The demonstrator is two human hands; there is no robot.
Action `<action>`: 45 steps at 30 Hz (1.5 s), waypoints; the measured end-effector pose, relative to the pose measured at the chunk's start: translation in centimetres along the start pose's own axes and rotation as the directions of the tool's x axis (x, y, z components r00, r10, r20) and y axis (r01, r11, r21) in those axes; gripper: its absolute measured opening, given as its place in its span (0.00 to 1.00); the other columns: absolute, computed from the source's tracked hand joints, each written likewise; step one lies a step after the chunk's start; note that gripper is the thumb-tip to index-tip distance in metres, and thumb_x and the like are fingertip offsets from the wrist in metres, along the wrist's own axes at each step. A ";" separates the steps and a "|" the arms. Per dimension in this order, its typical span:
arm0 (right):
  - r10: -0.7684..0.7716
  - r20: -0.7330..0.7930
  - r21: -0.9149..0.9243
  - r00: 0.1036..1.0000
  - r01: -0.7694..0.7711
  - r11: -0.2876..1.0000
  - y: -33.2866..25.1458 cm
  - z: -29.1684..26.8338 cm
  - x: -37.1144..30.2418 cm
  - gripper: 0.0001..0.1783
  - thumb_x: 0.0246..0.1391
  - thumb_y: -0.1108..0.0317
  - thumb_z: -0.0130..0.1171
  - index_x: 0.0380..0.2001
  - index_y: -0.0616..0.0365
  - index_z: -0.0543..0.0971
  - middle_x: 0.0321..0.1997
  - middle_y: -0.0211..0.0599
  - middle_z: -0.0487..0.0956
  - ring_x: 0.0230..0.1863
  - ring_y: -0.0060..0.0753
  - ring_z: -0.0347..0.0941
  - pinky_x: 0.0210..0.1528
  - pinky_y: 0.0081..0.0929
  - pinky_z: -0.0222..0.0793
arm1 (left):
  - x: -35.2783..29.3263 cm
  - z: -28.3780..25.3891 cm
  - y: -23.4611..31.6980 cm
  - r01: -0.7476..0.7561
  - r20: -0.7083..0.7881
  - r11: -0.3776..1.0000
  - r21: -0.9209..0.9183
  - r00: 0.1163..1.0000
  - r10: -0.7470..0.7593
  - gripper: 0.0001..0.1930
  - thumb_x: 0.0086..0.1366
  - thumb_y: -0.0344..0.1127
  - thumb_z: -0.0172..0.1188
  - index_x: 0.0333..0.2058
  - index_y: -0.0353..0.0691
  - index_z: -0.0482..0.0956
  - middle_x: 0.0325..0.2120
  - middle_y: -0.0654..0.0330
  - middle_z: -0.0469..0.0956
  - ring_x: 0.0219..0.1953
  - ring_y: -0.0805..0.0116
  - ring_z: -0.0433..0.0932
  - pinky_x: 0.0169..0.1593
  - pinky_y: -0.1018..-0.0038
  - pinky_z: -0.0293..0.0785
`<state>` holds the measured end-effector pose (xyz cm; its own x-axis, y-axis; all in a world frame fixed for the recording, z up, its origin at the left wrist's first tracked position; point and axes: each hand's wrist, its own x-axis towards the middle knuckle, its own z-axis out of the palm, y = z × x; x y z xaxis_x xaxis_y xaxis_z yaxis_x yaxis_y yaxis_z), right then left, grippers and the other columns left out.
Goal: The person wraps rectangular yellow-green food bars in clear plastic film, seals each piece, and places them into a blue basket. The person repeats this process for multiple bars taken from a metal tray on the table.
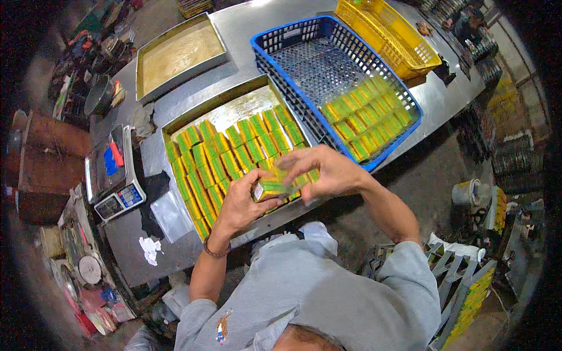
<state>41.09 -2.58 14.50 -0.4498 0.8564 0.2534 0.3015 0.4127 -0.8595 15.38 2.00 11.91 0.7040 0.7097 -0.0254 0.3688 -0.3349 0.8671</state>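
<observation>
My left hand (239, 202) is closed round a green-and-yellow layered block (272, 188), which looks like cake in clear wrap with a small white label on one end. Across from it, my right hand (331, 171) curls over the block's other end; its fingers are smeared by motion, so their grip is unclear. Both hands are above the near edge of a metal tray (270, 88). Rows of similar layered blocks (225, 155) fill most of that tray, leaving bare metal at its far end. My hands hide part of the nearest rows.
Right of the tray stands a blue crate (287, 38) holding wrapped blocks (372, 117); a yellow crate (404, 41) is behind it. Another tray (181, 55) lies far left. At left are a scale (120, 199), clear plastic bags (171, 213) and white slips (150, 250).
</observation>
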 end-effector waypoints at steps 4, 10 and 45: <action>0.276 0.062 -0.172 0.959 -0.263 0.949 1.0 -2.9 -1.9 0.09 0.54 0.69 0.70 0.35 0.63 0.87 0.37 0.36 0.88 0.37 0.29 0.84 0.42 0.31 0.78 | 3.6 2.0 0.1 -0.083 0.058 0.984 -0.155 0.994 0.093 0.34 0.55 0.37 0.79 0.57 0.37 0.72 0.46 0.55 0.82 0.49 0.63 0.82 0.51 0.67 0.79; 0.259 -0.679 -0.088 0.687 -0.427 0.900 3.6 -14.7 -4.7 0.06 0.56 0.72 0.70 0.35 0.64 0.88 0.36 0.36 0.88 0.33 0.22 0.82 0.35 0.22 0.78 | 9.3 2.9 -0.1 0.084 -0.086 0.930 -0.357 0.989 -0.122 0.27 0.64 0.34 0.71 0.58 0.34 0.73 0.53 0.53 0.80 0.57 0.62 0.79 0.58 0.66 0.78; 0.172 -0.951 0.298 -0.257 -0.612 0.732 5.3 -20.7 -30.8 0.13 0.63 0.64 0.67 0.43 0.63 0.87 0.40 0.35 0.86 0.36 0.22 0.81 0.29 0.23 0.81 | 59.6 22.6 -5.8 0.495 0.835 0.841 -0.220 0.540 -0.100 0.56 0.68 0.79 0.25 0.71 0.28 0.58 0.69 0.43 0.60 0.69 0.52 0.60 0.70 0.59 0.56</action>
<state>73.96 -20.32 11.30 0.9670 0.1452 0.2093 0.2457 -0.3144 -0.9169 68.92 32.22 -5.82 0.8505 -0.1007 -0.5162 0.5254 0.2061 0.8255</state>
